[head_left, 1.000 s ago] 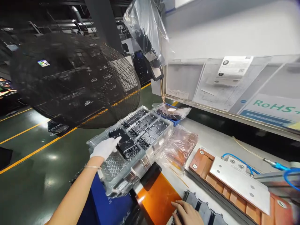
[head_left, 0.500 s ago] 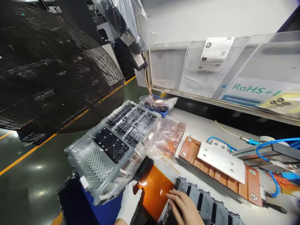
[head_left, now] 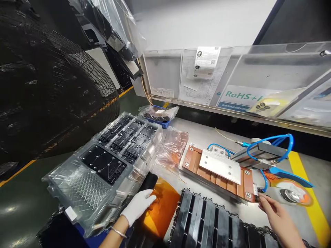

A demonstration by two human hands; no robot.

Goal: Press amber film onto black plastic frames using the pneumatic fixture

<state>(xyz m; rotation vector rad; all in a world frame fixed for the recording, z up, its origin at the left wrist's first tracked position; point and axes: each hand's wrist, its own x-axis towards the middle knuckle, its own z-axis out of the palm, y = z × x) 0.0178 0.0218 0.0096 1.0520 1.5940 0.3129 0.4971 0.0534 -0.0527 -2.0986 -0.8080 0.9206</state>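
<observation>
My left hand (head_left: 138,206), in a white glove, rests at the left edge of an orange translucent sheet (head_left: 164,206), its fingers spread a little. A black object (head_left: 149,182) lies just beyond it. My bare right hand (head_left: 275,212) is at the right end of the brown and silver fixture (head_left: 217,168), its fingers pinched round a small black handle (head_left: 257,198). Between my hands sits a row of grey and black slatted parts (head_left: 207,220).
Clear plastic trays (head_left: 85,189) with black parts stand at left, beside a large black mesh fan (head_left: 59,82). A bagged item (head_left: 160,113) sits in a blue bin behind. Blue hoses (head_left: 292,148) and an orange tape roll (head_left: 292,193) are at right.
My right hand has moved right, from beside the orange sheet to the fixture's end. My left hand has shifted onto the sheet's edge. The view has turned right.
</observation>
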